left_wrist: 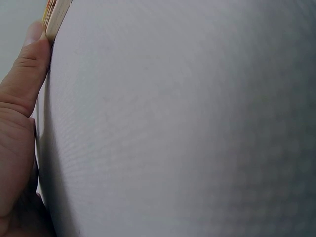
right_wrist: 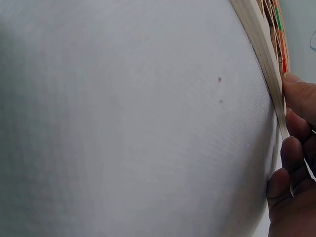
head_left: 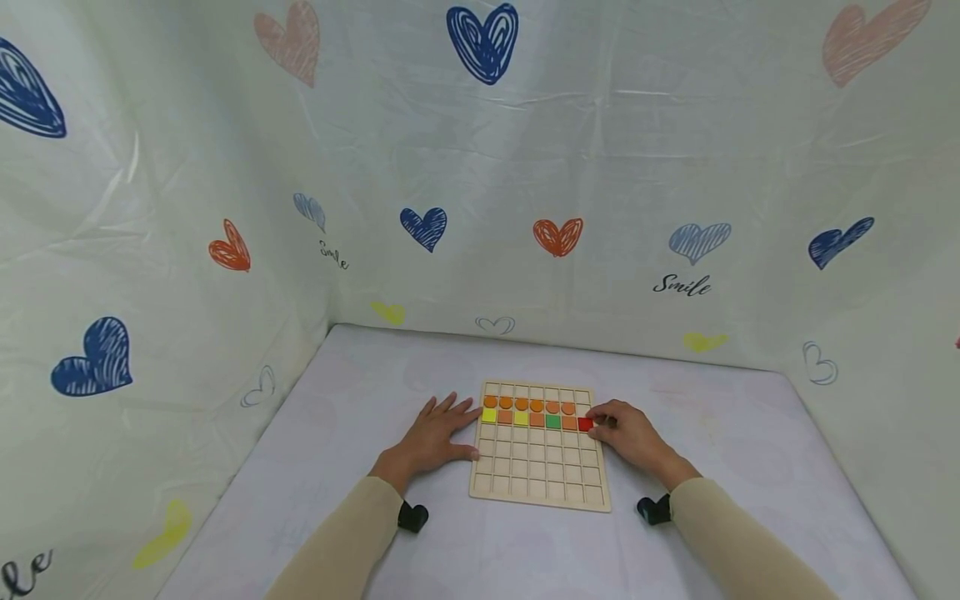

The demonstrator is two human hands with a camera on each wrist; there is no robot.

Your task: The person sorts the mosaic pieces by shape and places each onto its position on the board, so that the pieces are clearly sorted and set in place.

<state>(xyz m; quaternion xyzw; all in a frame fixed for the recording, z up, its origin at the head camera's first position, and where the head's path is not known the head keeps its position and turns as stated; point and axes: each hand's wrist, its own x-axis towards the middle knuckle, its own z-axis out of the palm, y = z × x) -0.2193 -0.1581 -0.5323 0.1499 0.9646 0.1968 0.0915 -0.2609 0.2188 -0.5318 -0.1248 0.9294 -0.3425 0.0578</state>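
Note:
A light wooden grid board (head_left: 538, 467) lies flat on the table. Orange discs (head_left: 521, 404) fill most of its second row. Below them runs a row of square tiles in yellow, orange and green, ending at the right with a red square tile (head_left: 585, 424). My right hand (head_left: 633, 435) pinches this red tile between thumb and index finger at the board's right edge; the thumb (right_wrist: 300, 96) also shows against it in the right wrist view. With fingers spread, my left hand (head_left: 431, 440) rests at the board's left edge, its thumb (left_wrist: 27, 66) touching the side.
A pale cloth covers the table (head_left: 420, 358). White curtains (head_left: 600, 150) printed with hearts and writing rise behind it and at the sides. Black wrist-camera mounts (head_left: 413, 517) sit under both sleeves. Both wrist views show mostly the blurred table surface.

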